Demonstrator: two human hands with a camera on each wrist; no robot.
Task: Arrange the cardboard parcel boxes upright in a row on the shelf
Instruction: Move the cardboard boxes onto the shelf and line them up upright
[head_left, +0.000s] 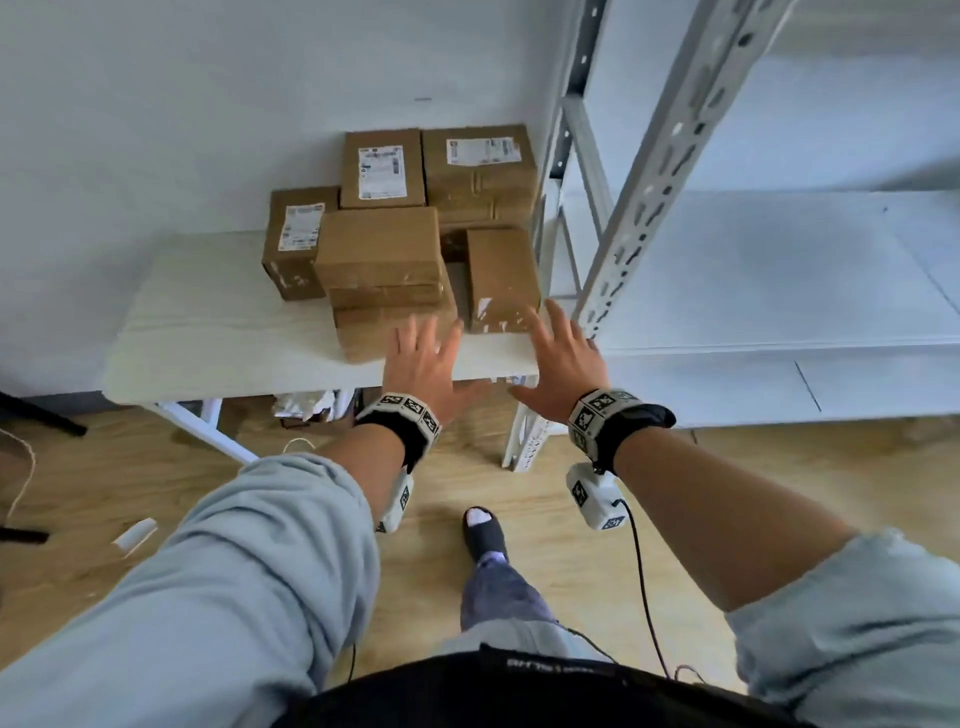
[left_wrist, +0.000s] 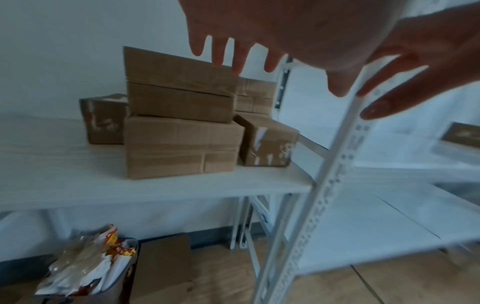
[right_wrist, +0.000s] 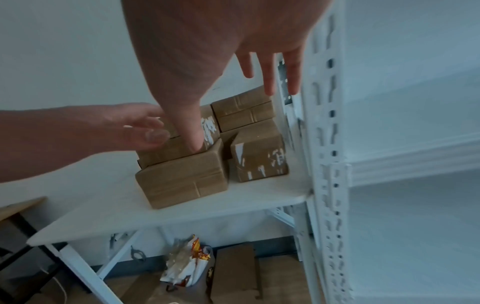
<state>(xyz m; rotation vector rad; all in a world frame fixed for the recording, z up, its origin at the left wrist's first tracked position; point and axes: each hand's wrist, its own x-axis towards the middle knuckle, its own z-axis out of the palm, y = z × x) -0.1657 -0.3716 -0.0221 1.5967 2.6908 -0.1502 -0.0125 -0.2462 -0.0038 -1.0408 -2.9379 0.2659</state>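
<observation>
Several brown cardboard parcel boxes sit grouped at the right end of a white table (head_left: 208, 322). At the front, one box (head_left: 379, 249) lies stacked on another (head_left: 374, 327), and a small box (head_left: 501, 275) with torn white label scraps stands to their right. Three labelled boxes stand behind, among them a tall one (head_left: 382, 169) and a wide one (head_left: 478, 171). My left hand (head_left: 431, 353) hovers open just before the stack. My right hand (head_left: 545, 353) is spread open in front of the small box. Neither hand holds anything. The white metal shelf (head_left: 753, 270) stands right of the table.
The shelf's perforated upright post (head_left: 639, 187) rises close beside my right hand. Under the table are a bin of wrappers (left_wrist: 85, 267) and flat cardboard (left_wrist: 163, 267) on the wooden floor. A brown box-like thing (left_wrist: 465, 133) shows on the shelf. My foot (head_left: 483, 530) and cables are below.
</observation>
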